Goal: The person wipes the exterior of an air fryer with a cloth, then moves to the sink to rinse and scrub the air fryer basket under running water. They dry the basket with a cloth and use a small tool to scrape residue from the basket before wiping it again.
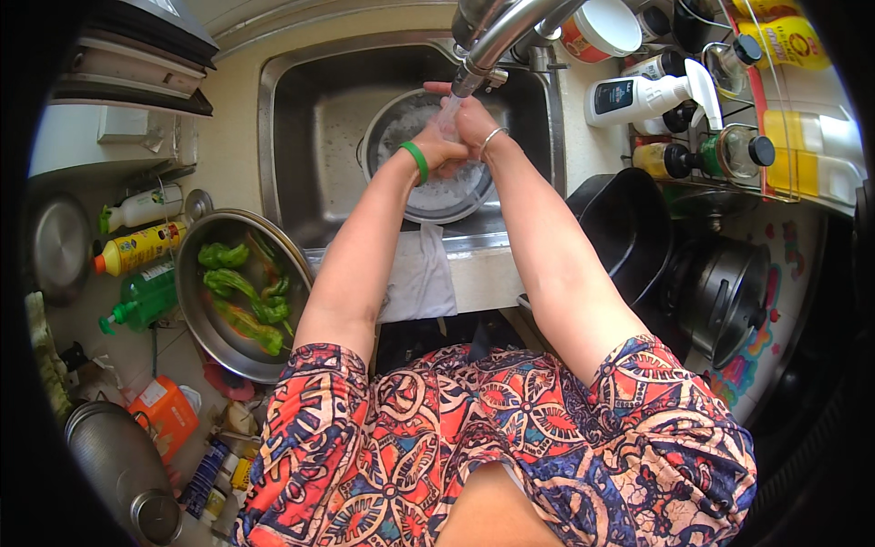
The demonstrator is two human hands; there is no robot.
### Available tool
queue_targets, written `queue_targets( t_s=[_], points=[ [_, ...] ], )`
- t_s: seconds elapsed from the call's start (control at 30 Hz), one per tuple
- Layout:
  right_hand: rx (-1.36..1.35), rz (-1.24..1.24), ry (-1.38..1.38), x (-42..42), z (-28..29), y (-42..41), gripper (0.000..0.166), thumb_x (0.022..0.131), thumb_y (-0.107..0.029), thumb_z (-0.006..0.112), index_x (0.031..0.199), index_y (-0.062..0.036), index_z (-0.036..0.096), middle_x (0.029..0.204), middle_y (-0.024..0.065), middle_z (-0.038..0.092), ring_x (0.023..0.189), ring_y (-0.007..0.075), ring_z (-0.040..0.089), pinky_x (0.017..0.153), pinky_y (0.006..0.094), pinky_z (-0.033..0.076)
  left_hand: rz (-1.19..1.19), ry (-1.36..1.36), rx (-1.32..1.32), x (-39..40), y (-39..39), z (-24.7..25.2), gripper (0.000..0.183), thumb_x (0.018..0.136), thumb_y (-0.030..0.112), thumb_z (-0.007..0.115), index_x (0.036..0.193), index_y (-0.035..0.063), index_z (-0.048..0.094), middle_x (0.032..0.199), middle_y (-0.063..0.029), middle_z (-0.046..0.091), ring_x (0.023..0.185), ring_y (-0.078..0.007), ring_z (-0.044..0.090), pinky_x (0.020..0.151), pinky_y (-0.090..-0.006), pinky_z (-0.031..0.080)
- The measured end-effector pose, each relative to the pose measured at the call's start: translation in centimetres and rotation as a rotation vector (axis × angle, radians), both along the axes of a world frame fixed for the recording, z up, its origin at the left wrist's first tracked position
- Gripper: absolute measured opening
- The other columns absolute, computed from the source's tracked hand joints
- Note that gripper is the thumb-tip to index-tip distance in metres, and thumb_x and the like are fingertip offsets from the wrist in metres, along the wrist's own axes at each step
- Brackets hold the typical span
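Observation:
My left hand [437, 145], with a green band at the wrist, is under the stream from the metal faucet [472, 76]. My right hand [474, 123], with a silver bangle, meets it there, one finger stretched out to the left. Both are close together above a round metal basin [374, 140] that holds foamy, splashing water [448, 195]. The basin stands inside the stainless steel sink [311, 147]. Water and overlapping fingers hide the palms, so I cannot tell whether anything is between them.
A white cloth [420, 280] hangs over the sink's front edge. At left, a metal bowl [195, 328] holds several green peppers [256, 301]. Bottles and a white spray bottle [636, 99] stand at right, above a black bin [615, 225] and a lidded pot [724, 301].

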State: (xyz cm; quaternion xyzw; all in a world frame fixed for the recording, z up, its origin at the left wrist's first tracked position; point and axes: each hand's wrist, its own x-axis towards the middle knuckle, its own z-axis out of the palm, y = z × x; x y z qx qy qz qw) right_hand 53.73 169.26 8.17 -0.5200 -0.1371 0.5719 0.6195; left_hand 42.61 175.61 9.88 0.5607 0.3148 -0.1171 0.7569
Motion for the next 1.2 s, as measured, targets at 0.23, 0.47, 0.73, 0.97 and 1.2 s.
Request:
queue_targets(
  t_s=[0.23,0.47,0.73,0.97,1.2],
  points=[
    [-0.371,-0.097,-0.704,-1.1,-4.2,2.2,0.031,0.097,-0.023,0.045,0.120,-0.0047,0.055,0.110,0.0205,0.065,0.104,0.0324,0.062,0.088,0.0389,0.049,0.139,0.232,0.854,0.5,-3.1,-2.0,0.064,0.078,0.026,0.071,0.127,0.0038,0.036,0.104,-0.0263,0.066,0.102,-0.0433,0.062,0.089,-0.0443,0.048],
    [-0.719,0.365,-0.902,-3.6,-3.0,0.5,0.033,0.092,-0.021,0.050,0.109,0.0024,0.065,0.113,0.0230,0.065,0.109,0.0381,0.061,0.087,0.0394,0.050,-0.229,0.429,1.078,-2.6,-4.8,-1.9,0.046,0.088,0.021,0.054,0.123,0.0011,0.032,0.097,-0.0284,0.067,0.092,-0.0439,0.065,0.082,-0.0501,0.053],
    [-0.828,-0.417,-0.428,-0.5,-5.4,-1.0,0.044,0.093,-0.030,0.048,0.109,0.0088,0.063,0.122,0.0259,0.061,0.114,0.0402,0.058,0.096,0.0456,0.046,-0.161,0.242,1.294,-4.0,-7.6,-2.2,0.056,0.081,0.024,0.068,0.123,0.0023,0.038,0.095,-0.0253,0.067,0.087,-0.0416,0.067,0.073,-0.0499,0.054],
    [-0.937,-0.017,-0.867,15.8,2.2,-3.8,0.057,0.092,-0.051,0.049,0.122,-0.0054,0.063,0.132,0.0184,0.056,0.124,0.0346,0.053,0.102,0.0417,0.043,0.397,0.049,0.676,-7.5,-7.8,3.1,0.061,0.079,0.032,0.077,0.121,0.0032,0.043,0.113,-0.0203,0.062,0.105,-0.0325,0.062,0.085,-0.0421,0.051],
    [-0.844,0.223,-1.050,16.5,7.0,-1.7,0.039,0.084,-0.019,0.054,0.118,-0.0044,0.066,0.129,0.0184,0.059,0.121,0.0319,0.057,0.100,0.0404,0.046,0.644,-0.452,-0.200,-10.4,-8.8,6.5,0.040,0.101,0.025,0.047,0.137,0.0129,0.038,0.126,-0.0062,0.054,0.108,-0.0211,0.056,0.080,-0.0391,0.053]
  ],
)
